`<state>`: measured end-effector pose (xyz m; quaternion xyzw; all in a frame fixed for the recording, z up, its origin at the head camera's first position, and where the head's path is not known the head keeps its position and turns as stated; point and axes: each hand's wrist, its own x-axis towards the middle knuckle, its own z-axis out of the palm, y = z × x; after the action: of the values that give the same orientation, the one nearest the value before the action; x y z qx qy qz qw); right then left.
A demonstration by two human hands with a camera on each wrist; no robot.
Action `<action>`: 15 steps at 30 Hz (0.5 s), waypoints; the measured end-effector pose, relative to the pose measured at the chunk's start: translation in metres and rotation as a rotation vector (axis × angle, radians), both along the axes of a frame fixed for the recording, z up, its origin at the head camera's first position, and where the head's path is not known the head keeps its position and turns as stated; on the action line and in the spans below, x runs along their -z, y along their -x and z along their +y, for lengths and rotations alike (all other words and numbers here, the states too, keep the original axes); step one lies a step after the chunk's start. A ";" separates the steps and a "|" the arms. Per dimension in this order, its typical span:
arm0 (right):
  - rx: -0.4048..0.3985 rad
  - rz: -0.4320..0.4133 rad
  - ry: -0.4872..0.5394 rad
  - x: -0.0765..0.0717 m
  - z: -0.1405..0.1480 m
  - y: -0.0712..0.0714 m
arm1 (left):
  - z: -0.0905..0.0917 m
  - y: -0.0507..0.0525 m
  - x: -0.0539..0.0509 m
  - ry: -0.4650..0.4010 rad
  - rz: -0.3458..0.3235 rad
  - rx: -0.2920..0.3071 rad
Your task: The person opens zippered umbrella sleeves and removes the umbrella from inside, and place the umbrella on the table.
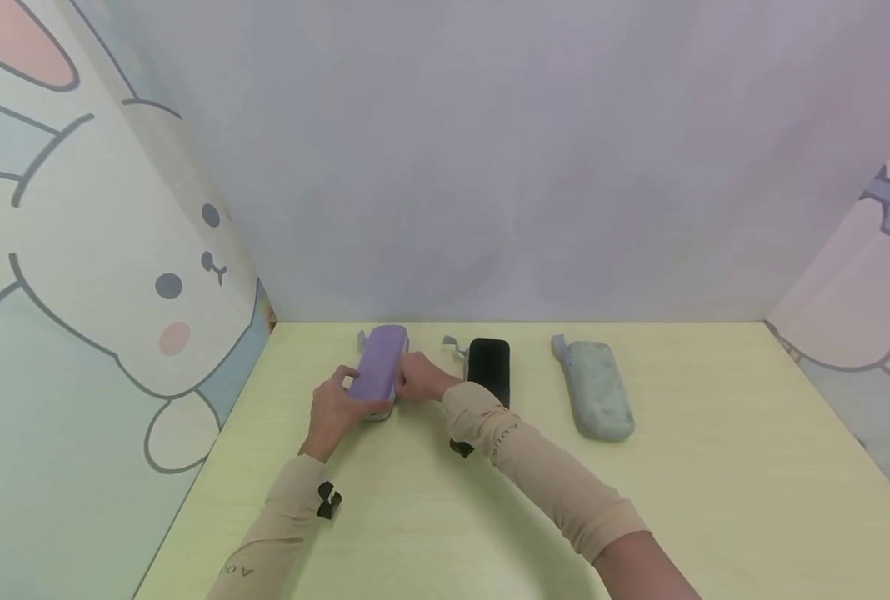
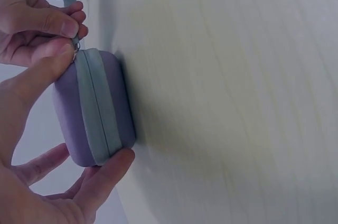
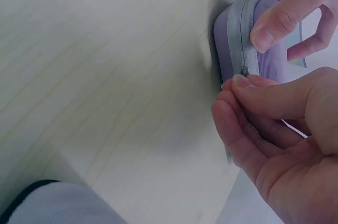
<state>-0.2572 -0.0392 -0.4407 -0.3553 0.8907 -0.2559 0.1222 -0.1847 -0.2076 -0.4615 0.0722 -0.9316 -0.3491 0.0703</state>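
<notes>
A purple zip case [image 1: 379,362] with a pale grey zipper band lies at the table's back left. My left hand [image 1: 332,410] grips it around the near end, thumb on one side and fingers on the other. At the case's right side is my right hand [image 1: 424,377], pinching the zipper pull [image 3: 244,71] between thumb and fingers, near a corner of the case. The zipper band [image 2: 95,108] looks closed along the stretch visible in the left wrist view. The pull itself is mostly covered by the fingertips.
Right of the purple case lies a black-topped case [image 1: 490,367], partly behind my right forearm. Farther right sits a grey-green mottled case [image 1: 599,392] with a strap. All lie on a pale wooden table [image 1: 715,467], with walls at the back and both sides.
</notes>
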 end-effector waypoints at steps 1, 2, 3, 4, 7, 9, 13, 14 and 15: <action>0.000 0.002 0.002 0.000 0.000 0.000 | 0.000 0.000 0.000 0.000 -0.001 -0.001; 0.001 0.005 0.003 0.000 0.000 -0.001 | 0.000 0.000 0.000 -0.002 -0.004 -0.002; 0.003 0.004 0.003 0.000 0.000 -0.001 | -0.001 0.000 0.001 -0.004 -0.006 -0.002; 0.005 0.003 0.001 0.000 0.000 -0.002 | -0.001 0.000 0.001 -0.006 -0.009 -0.002; 0.011 -0.012 -0.004 -0.001 0.000 -0.004 | -0.001 -0.001 0.000 -0.009 -0.015 -0.002; 0.016 -0.029 -0.005 -0.003 -0.001 -0.005 | 0.000 -0.001 -0.001 -0.010 -0.015 -0.006; 0.033 -0.048 -0.014 -0.004 -0.002 -0.008 | 0.000 -0.001 -0.002 -0.009 -0.015 -0.012; 0.040 -0.050 -0.017 -0.003 -0.003 -0.008 | 0.000 0.000 -0.001 -0.009 -0.016 -0.011; 0.045 -0.049 -0.021 -0.002 -0.003 -0.008 | 0.000 0.000 -0.001 -0.008 -0.017 -0.009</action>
<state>-0.2490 -0.0419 -0.4385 -0.3278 0.8978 -0.2578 0.1417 -0.1845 -0.2077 -0.4604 0.0796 -0.9305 -0.3517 0.0640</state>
